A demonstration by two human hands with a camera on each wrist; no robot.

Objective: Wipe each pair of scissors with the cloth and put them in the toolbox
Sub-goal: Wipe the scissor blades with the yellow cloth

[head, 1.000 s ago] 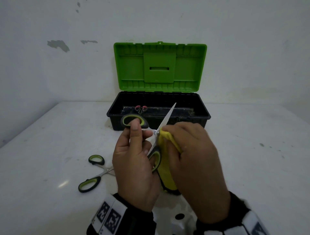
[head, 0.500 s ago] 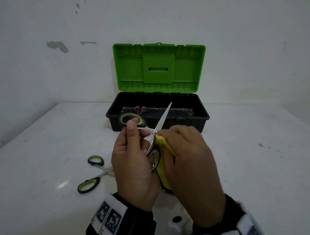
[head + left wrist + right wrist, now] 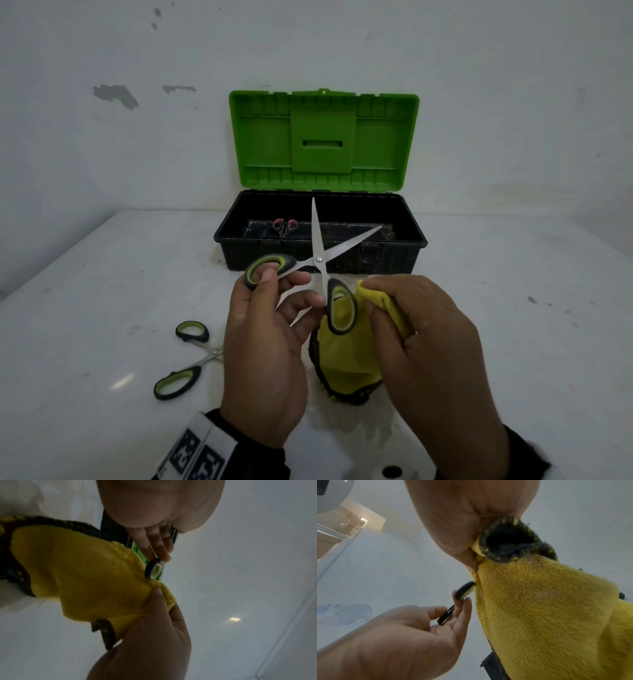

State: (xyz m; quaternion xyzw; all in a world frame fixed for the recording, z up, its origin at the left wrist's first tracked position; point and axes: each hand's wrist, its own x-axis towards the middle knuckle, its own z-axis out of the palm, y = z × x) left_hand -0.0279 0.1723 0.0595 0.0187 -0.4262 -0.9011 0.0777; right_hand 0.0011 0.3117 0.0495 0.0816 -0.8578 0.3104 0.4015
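Table (image 3: pixel 513 342) room is wide on our right and in front, so we have free space to swing the tool toward the toolbox (image 3: pixel 239 236), which stands against the wall with its green lid (image 3: pixel 323 140) up and its black tub open to us. Its near rim is the one edge we judge worth minding when the blades go over it. A small pair with pink handles (image 3: pixel 285 225) already lies inside. Our yellow cloth (image 3: pixel 346 363) is soft and thick, hangs in a loose fold and will drape over anything; our right hand (image 3: pixel 435 346) has its fingers bunched round the cloth's top edge, just beside the nearer handle loop. The scissors in hand (image 3: pixel 318 260) are above the table in front of the toolbox, spread wide open, with both points aimed at the tub. We judge them light, stiff and slick on the steel, so the rubbery handles are where to hold. Our left hand (image 3: pixel 267 346) grips them there, thumb on the far loop and fingers curled at the shank of the near one. Spare scissors (image 3: pixel 186 359) lie open on the table to our left, near that wrist, not yet wiped as far as we can judge.
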